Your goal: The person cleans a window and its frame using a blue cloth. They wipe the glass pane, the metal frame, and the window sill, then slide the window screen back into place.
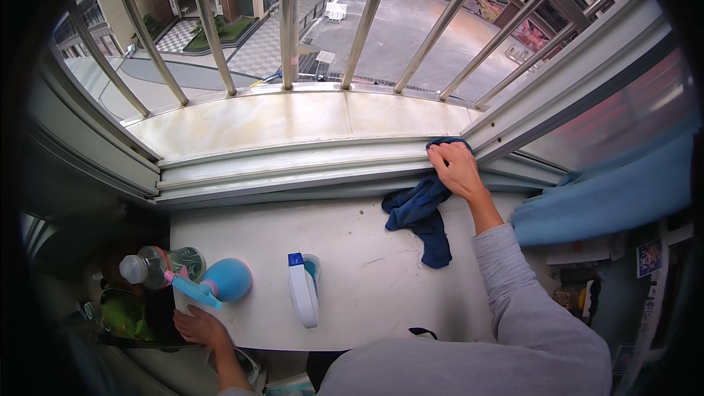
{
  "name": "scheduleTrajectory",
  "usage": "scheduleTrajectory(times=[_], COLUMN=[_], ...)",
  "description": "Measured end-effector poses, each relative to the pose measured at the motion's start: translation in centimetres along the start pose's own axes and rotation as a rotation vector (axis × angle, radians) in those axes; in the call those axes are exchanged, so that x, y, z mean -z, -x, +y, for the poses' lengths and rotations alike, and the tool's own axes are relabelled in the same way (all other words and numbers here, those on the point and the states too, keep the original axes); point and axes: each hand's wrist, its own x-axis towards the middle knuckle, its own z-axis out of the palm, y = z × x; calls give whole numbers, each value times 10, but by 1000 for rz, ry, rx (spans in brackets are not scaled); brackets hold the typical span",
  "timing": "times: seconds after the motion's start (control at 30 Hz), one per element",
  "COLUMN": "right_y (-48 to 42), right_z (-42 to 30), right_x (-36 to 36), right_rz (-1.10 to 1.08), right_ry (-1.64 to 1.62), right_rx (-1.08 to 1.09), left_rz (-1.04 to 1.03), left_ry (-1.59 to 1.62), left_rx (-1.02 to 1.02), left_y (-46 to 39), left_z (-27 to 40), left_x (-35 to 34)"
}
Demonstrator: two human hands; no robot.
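Note:
My right hand (455, 168) presses a dark blue cloth (421, 206) into the right end of the window track (297, 165); the rest of the cloth hangs down onto the white desktop. At the desktop's left edge, my left hand (201, 327) rests with its fingers apart and seems to hold nothing. Just above it stand a blue spray bottle (230, 280) with a pink collar and a clear plastic bottle (187, 264). A white trigger spray bottle (303, 291) with a blue nozzle is near the middle of the desktop.
Metal window bars (366, 27) stand beyond the outer stone ledge (308, 115), with a paved yard below. A blue curtain (605, 198) hangs at the right, beside the sliding window frame (550, 88). Dark shelves and a green item (124, 311) lie left of the desktop.

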Motion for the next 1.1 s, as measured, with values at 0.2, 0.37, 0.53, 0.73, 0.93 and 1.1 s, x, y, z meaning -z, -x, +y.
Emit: scheduleTrajectory(times=[0.2,0.37,0.53,0.73,0.93,1.1], right_y=[-19,-54,-90,-119,-71,-40], right_z=[-76,-137,-220,-272,-165,-103], right_x=[-54,-81,-119,-141,-82,-47], right_rz=[-43,-310,-579,-714,-403,-280], right_ry=[-325,-417,-468,-620,-449,-302], right_rx=[304,500,634,561,504,408], left_rz=[-25,-9,8,9,11,-17], left_ry=[28,46,63,76,111,111], left_rx=[30,23,26,14,5,40], left_y=[2,5,6,4,5,7], left_z=[7,11,10,15,16,22], left_x=[9,11,11,16,18,31])
